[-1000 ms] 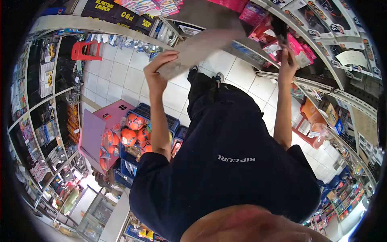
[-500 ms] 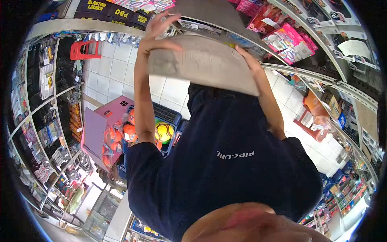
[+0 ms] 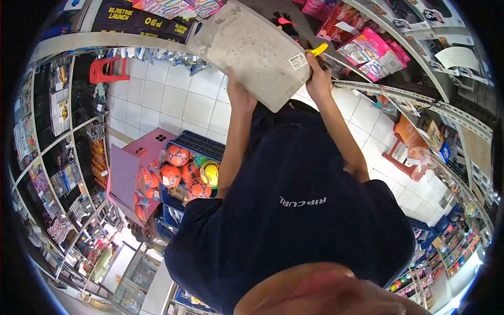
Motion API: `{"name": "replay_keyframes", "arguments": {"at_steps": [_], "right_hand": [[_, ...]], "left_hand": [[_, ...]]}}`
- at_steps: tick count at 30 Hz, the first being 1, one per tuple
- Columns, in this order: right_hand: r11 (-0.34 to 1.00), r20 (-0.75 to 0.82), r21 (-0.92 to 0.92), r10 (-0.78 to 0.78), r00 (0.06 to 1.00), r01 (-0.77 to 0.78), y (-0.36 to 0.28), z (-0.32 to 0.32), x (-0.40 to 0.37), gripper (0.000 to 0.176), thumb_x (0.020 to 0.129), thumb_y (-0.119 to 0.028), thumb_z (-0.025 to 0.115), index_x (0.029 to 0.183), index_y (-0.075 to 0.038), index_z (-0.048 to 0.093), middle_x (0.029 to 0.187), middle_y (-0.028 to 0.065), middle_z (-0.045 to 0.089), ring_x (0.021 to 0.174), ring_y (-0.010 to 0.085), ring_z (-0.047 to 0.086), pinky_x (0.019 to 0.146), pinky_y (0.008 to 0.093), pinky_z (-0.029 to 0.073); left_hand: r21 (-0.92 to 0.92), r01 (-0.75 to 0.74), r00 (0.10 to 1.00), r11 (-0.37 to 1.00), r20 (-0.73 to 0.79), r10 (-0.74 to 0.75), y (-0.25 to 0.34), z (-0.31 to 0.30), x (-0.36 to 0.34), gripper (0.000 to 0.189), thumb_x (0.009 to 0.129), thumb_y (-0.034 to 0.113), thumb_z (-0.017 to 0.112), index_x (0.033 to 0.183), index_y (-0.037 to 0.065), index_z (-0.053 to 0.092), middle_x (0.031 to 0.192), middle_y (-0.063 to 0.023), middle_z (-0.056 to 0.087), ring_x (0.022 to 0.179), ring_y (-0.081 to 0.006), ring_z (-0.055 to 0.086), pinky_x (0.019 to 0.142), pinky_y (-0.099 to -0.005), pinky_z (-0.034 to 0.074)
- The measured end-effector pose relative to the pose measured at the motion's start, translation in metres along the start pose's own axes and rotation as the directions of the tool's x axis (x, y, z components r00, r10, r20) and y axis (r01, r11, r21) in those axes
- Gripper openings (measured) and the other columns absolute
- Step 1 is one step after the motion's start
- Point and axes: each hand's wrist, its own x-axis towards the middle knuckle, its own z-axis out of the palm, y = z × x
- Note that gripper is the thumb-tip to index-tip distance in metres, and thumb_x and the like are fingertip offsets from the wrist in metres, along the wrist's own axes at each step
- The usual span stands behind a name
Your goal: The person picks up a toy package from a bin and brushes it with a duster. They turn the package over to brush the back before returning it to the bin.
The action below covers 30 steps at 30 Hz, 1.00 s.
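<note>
A flat grey card package (image 3: pixel 247 50) is held up in front of my chest, tilted, its printed broad face and white barcode sticker (image 3: pixel 297 61) showing. My left hand (image 3: pixel 241 96) is closed at its lower left edge, with most of the fingers hidden behind the card. At the right edge, my right hand (image 3: pixel 319 79) grips the card beside the sticker. Just above that hand, a bright yellow curved piece (image 3: pixel 318 49) sticks out past the edge. The card overlaps the shelf behind it.
Black "Blasting Launch" boxes (image 3: pixel 116 16) stand on the shelf at upper left, pink packs (image 3: pixel 375 55) at upper right. Below left, a blue crate (image 3: pixel 202 144) holds orange and yellow balls beside a pink house-shaped panel (image 3: pixel 149 142). Red stools (image 3: pixel 109 70) stand on the tiled floor.
The card has turned from a steep slant so its broad face shows. My left hand has gone from the upper left corner, fingers spread, to the lower left edge.
</note>
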Motion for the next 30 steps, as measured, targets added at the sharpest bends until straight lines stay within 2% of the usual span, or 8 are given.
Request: {"name": "replay_keyframes", "arguments": {"at_steps": [5,7,11,14,18,23,27,30], "right_hand": [[0.837,0.009,-0.526,-0.174,0.985,0.152,-0.015,-0.023,0.008,0.034,0.087,-0.029,0.053,0.098,0.003,0.058,0.085,0.0089,0.06,0.075,0.0113,0.054,0.067,0.0252,0.044],[0.749,-0.017,-0.663,-0.032,0.999,0.013,-0.051,-0.034,0.003,0.037,0.085,-0.03,0.056,0.099,0.004,0.059,0.084,0.0094,0.061,0.077,0.0117,0.054,0.069,0.026,0.044],[0.152,0.23,-0.941,-0.372,0.899,0.303,-0.106,-0.068,-0.01,0.034,0.084,-0.027,0.058,0.096,0.005,0.061,0.079,0.0075,0.063,0.072,0.0142,0.056,0.069,0.0275,0.044],[0.369,-0.02,-0.922,-0.352,0.936,0.12,-0.144,-0.068,-0.03,0.033,0.085,-0.026,0.056,0.095,0.005,0.062,0.068,0.0028,0.057,0.062,0.0084,0.048,0.057,0.022,0.038],[0.569,-0.044,-0.788,-0.431,0.901,0.234,-0.153,-0.069,-0.034,0.031,0.086,-0.023,0.054,0.093,0.006,0.061,0.067,0.0032,0.054,0.059,0.0084,0.045,0.053,0.0225,0.035],[0.948,-0.019,-0.084,-0.309,0.951,0.307,-0.147,-0.038,-0.052,0.028,0.086,-0.019,0.05,0.093,0.007,0.056,0.081,0.011,0.058,0.064,0.016,0.051,0.054,0.0259,0.039],[0.78,0.069,-0.455,-0.451,0.89,0.431,-0.143,-0.022,-0.047,0.034,0.088,-0.027,0.044,0.1,0.003,0.054,0.092,0.0127,0.055,0.078,0.0197,0.05,0.069,0.0312,0.04],[0.889,0.142,-0.294,-0.323,0.936,0.351,-0.15,-0.036,-0.041,0.033,0.088,-0.026,0.045,0.098,0.003,0.055,0.092,0.0126,0.055,0.081,0.0204,0.051,0.071,0.0322,0.04]], "left_hand": [[0.274,-0.011,0.995,0.962,-0.089,0.036,0.011,0.005,0.005,0.055,0.078,0.005,0.057,0.126,0.002,0.032,0.119,-0.0124,0.045,0.11,-0.0251,0.046,0.091,-0.0388,0.041],[0.287,-0.026,0.995,0.958,-0.09,0.053,0.017,0.003,0.007,0.055,0.075,0.0,0.057,0.125,0.001,0.032,0.118,-0.0134,0.045,0.108,-0.0257,0.048,0.089,-0.0391,0.043],[0.328,-0.042,0.995,0.944,-0.075,0.071,0.025,-0.005,0.009,0.056,0.075,0.0,0.058,0.125,0.0,0.032,0.116,-0.0139,0.047,0.107,-0.0259,0.048,0.089,-0.0396,0.043],[0.317,-0.062,0.994,0.947,-0.07,0.088,0.029,-0.005,0.009,0.057,0.075,0.0,0.057,0.126,0.0,0.031,0.116,-0.0144,0.047,0.107,-0.0262,0.048,0.09,-0.0399,0.043],[0.249,0.021,0.997,0.968,-0.077,-0.002,0.026,-0.025,0.021,0.057,0.075,0.001,0.057,0.126,0.0,0.031,0.117,-0.0143,0.047,0.108,-0.0269,0.048,0.09,-0.0401,0.043],[0.238,0.066,0.998,0.969,-0.023,-0.062,0.03,-0.039,0.023,0.056,0.075,0.001,0.056,0.126,0.001,0.033,0.116,-0.0139,0.048,0.107,-0.0277,0.049,0.09,-0.0419,0.043],[0.212,0.083,0.996,0.974,0.003,-0.086,0.03,-0.043,0.019,0.058,0.074,0.002,0.056,0.127,0.001,0.032,0.117,-0.0146,0.048,0.107,-0.0285,0.049,0.091,-0.0425,0.043],[0.12,0.131,0.991,0.984,0.024,-0.134,0.028,-0.048,0.018,0.059,0.073,0.004,0.057,0.127,0.001,0.032,0.119,-0.0154,0.047,0.109,-0.0297,0.048,0.091,-0.0428,0.043]]}}
